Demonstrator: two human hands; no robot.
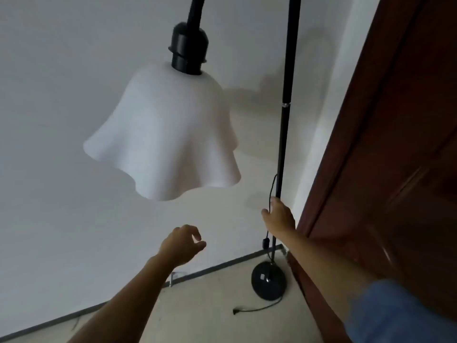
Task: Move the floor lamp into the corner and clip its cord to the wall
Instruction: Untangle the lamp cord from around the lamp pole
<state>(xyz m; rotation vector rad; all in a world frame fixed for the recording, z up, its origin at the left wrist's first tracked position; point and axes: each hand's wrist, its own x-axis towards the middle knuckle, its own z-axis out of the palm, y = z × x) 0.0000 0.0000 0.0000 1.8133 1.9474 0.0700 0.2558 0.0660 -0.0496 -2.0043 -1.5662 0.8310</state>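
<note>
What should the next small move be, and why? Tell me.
Probably reach the free left hand down for the cord. The right hand grips the lamp pole, the base already sits in the corner, and the cord lies loose on the floor, unclipped.

My right hand is closed in a grip, arm extended. My left hand hangs free, fingers loosely curled.

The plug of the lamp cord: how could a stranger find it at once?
Start at the black round lamp base on the floor, beside the brown door. A thin black cord curves from it over the floor. The plug is its free end, connected to nothing.
</note>
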